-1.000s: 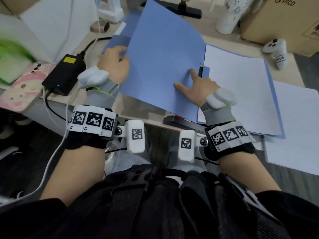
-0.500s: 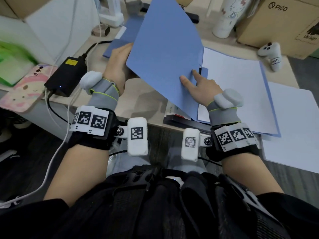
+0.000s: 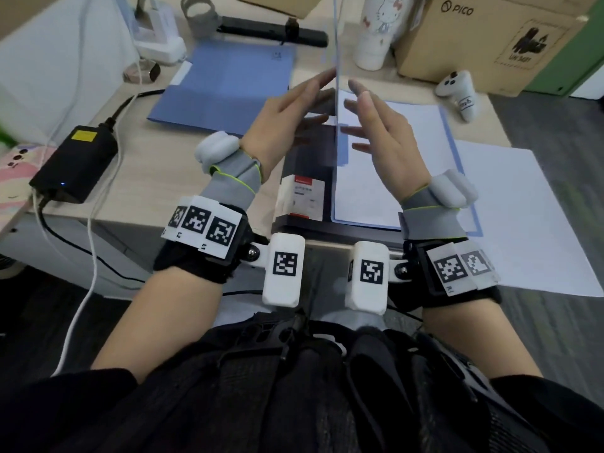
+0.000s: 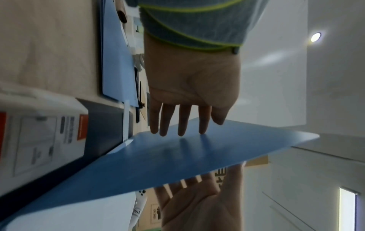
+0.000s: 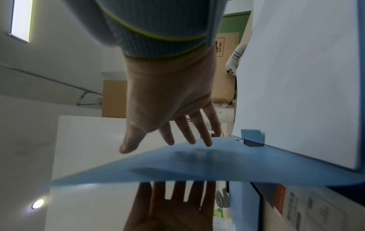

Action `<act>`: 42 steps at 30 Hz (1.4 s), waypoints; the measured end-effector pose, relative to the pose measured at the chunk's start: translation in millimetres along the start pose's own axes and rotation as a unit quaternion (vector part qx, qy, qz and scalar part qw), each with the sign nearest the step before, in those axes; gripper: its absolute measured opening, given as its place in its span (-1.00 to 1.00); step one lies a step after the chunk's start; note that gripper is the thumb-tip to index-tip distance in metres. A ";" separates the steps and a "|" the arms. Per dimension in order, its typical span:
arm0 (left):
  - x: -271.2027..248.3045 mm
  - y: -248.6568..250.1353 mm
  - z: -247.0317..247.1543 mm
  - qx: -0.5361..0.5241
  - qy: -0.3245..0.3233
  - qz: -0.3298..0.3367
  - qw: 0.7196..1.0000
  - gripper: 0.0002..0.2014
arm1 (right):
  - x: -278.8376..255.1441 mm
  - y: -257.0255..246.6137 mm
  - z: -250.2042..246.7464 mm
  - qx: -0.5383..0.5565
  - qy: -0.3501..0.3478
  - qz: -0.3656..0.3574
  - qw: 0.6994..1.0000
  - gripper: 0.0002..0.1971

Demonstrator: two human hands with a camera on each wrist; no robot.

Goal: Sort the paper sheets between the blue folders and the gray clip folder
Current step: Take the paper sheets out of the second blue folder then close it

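An open blue folder (image 3: 461,178) lies on the desk with white sheets (image 3: 408,152) inside. Its blue cover (image 3: 336,60) stands upright, edge-on to me. My left hand (image 3: 304,106) touches the cover's left face with straight fingers, and my right hand (image 3: 369,125) faces it on the right side, fingers straight and spread. The left wrist view shows the left fingertips (image 4: 181,131) on the cover (image 4: 177,159); the right wrist view shows the right fingertips (image 5: 207,142) on it (image 5: 197,164). A dark gray clip folder (image 3: 307,165) lies under the open folder. A second blue folder (image 3: 228,86) lies closed at the back left.
Loose white sheets (image 3: 529,217) lie to the right, over the desk's edge. A black power adapter (image 3: 75,158) with cables sits at the left. A white bottle (image 3: 379,31), a cardboard box (image 3: 490,37) and a white controller (image 3: 457,93) stand at the back right.
The blue cover has swung up from lying over to the left to standing upright. My left hand left its far edge and now touches its left face; my right hand lifted to its right face.
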State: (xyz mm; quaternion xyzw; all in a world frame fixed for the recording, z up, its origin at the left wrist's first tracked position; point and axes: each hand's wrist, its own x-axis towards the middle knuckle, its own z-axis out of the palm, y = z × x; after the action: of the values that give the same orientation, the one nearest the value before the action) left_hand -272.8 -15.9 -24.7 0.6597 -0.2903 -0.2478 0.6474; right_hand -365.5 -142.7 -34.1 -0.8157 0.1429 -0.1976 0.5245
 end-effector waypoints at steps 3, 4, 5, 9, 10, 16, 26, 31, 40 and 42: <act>3.5 0.5 17.9 0.010 -0.038 0.013 0.999 -0.62 | -9.1 -6.7 -11.4 0.041 0.024 -0.012 0.999 -0.25; 4.9 -0.5 24.1 0.016 -0.050 0.017 0.998 -0.61 | -12.4 -6.7 -16.4 0.056 0.041 -0.010 0.998 -0.28; 6.2 -0.9 30.7 0.024 -0.060 0.018 0.998 -0.61 | -15.8 -6.3 -21.8 0.070 0.058 -0.009 0.996 -0.37; 10.4 -3.6 54.6 0.060 -0.072 0.005 0.996 -0.62 | -27.2 -4.9 -44.5 0.158 0.138 0.012 0.978 -0.70; 11.8 -4.6 64.2 0.074 -0.082 0.008 0.994 -0.62 | -31.1 -3.2 -53.3 0.175 0.163 0.019 0.971 -0.70; 27.6 -22.9 89.6 0.166 -0.112 -0.003 0.980 -0.65 | -46.9 12.9 -78.5 0.207 0.250 0.033 0.945 -0.48; 45.1 -44.4 113.8 0.231 -0.120 -0.107 0.959 -0.83 | -59.0 59.4 -103.7 0.068 0.332 0.093 0.936 -0.62; 50.0 -53.7 116.1 0.249 -0.108 -0.129 0.954 -0.87 | -63.9 80.2 -110.0 -0.027 0.339 0.158 0.927 -0.86; 60.1 -60.5 107.2 0.231 -0.073 -0.132 0.961 -0.76 | -58.5 96.3 -112.4 -0.166 0.310 0.265 0.898 -0.69; 64.0 -60.1 104.7 0.219 -0.060 -0.130 0.965 -0.83 | -52.8 97.2 -112.4 -0.192 0.287 0.278 0.896 -0.69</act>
State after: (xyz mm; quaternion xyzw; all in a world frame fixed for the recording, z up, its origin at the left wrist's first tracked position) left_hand -297.3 -135.7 -85.7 0.8013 -0.2877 -0.2990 0.4309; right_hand -467.6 -249.0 -90.1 -0.7353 0.5432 -0.2382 0.3278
